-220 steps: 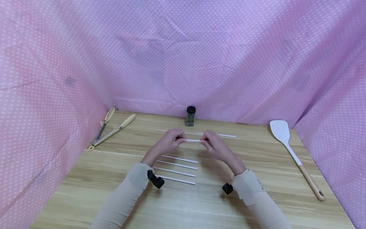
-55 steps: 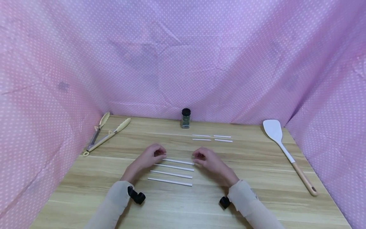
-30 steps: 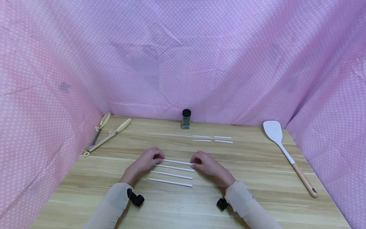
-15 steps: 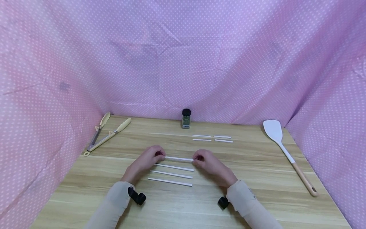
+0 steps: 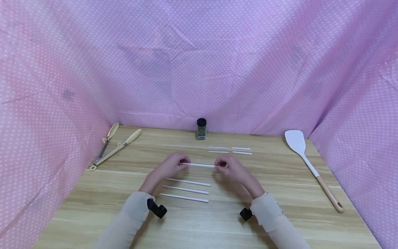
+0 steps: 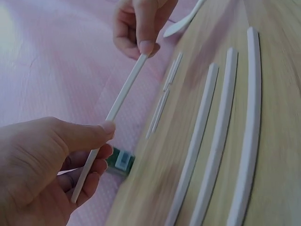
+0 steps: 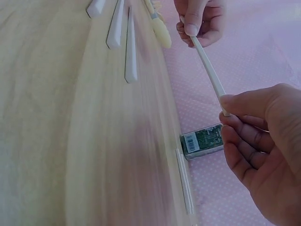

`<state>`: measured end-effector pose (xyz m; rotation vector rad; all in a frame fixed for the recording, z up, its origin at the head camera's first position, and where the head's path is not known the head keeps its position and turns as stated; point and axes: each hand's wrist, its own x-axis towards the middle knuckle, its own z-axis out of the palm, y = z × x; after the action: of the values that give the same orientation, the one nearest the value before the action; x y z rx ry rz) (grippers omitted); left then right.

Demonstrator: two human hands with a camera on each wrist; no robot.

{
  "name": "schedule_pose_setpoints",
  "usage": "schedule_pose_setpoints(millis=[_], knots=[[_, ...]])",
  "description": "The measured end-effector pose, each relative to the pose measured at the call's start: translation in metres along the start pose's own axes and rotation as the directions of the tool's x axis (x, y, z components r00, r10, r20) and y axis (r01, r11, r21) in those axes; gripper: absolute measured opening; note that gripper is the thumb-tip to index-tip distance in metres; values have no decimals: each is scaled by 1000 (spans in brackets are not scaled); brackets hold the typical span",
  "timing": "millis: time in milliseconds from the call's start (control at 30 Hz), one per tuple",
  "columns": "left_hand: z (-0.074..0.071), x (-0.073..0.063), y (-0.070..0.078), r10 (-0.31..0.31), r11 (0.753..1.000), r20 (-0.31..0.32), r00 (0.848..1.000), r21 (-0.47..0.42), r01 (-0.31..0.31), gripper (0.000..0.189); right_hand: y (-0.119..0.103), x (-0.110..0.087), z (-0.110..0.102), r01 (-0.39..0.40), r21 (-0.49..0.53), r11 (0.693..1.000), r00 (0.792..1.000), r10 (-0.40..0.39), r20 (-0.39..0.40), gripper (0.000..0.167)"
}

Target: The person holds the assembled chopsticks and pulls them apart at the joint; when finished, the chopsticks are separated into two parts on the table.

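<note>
A white chopstick [image 5: 200,165] is held level above the table, between both hands. My left hand [image 5: 171,165] pinches its thinner end; in the left wrist view the tip [image 6: 80,186] passes beneath the thumb and across the curled fingers. My right hand [image 5: 234,169] pinches the thicker end between thumb and forefinger. Three more white chopsticks [image 5: 186,190] lie side by side on the table, nearer to me. Behind the hands, several short white chopstick pieces [image 5: 242,153] lie in two rows, thinner ones on the left and thicker ones on the right.
A spice jar [image 5: 201,129] with a black lid stands at the table's back edge. Tongs [image 5: 116,148] lie spread at the far left. A white turner [image 5: 306,159] with a wooden handle lies on the right. Pink dotted cloth [image 5: 186,69] surrounds the wooden table [image 5: 199,224].
Both hands have closed on the farthest of the long chopsticks, lifted it and carried it away from me. Earlier, the hands held another stick; more short pieces now lie at the back.
</note>
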<state>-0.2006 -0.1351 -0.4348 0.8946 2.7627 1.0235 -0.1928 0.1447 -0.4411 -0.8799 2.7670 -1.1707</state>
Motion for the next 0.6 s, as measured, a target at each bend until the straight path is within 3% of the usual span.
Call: schedule_pose_setpoints(millis=[600], knots=[[9, 17, 31, 41, 992, 26, 999, 117, -44, 4, -16, 15, 11, 113, -106, 988, 993, -110, 29, 5]])
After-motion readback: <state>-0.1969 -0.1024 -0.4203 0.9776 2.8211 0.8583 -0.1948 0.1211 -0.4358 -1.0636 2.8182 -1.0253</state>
